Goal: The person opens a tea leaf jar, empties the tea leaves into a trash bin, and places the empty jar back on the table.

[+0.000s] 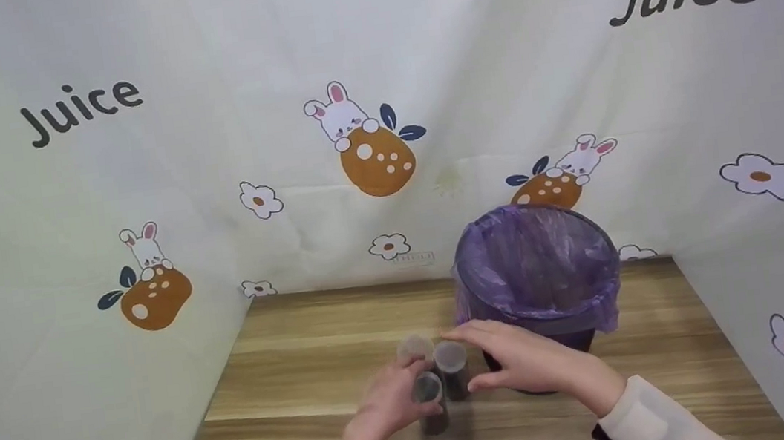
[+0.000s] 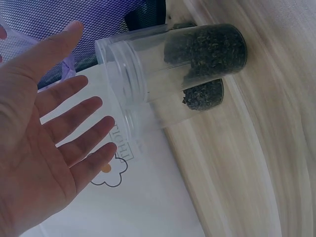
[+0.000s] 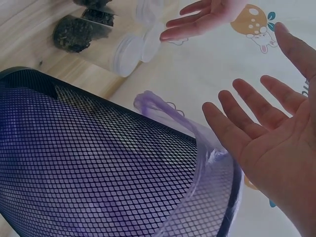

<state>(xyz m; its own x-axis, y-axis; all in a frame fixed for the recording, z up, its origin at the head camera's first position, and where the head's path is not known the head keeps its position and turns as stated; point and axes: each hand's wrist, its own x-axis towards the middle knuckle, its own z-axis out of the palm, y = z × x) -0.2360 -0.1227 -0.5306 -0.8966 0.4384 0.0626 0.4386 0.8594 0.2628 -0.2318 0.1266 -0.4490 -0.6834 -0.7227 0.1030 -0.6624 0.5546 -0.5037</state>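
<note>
From where I stand, three clear plastic cylindrical jars with dark, crumbly leaf-like contents stand upright in a tight cluster on the brown wood-grain table [image 1: 293, 389]: the nearest jar [image 1: 434, 418] in front, the right-hand jar [image 1: 455, 382] just behind it, and the far-left jar [image 1: 415, 346] at the back. The dark leaf bits [image 2: 217, 47] lie in the lower part of each, with clear wall above. The person's left hand [image 1: 388, 400] hangs over the left side of the group, its fingers loosely spread and grasping nothing; I cannot tell whether the thumb brushes the nearest jar. The right hand [image 1: 528, 356] hovers between the jars and the round black mesh bin [image 3: 98, 148], fingers extended and likewise released, its palm turned toward the cluster. The bin stands upright to the right of the jars, lined with a thin, translucent purple plastic bag [image 1: 539, 262] folded over its rim. Pale sleeves [image 1: 648, 416] reach to both wrists. Behind it all hangs an off-white cloth backdrop [image 1: 452, 40] printed with rabbits, orange fruit, white flowers and the word "Juice".
</note>
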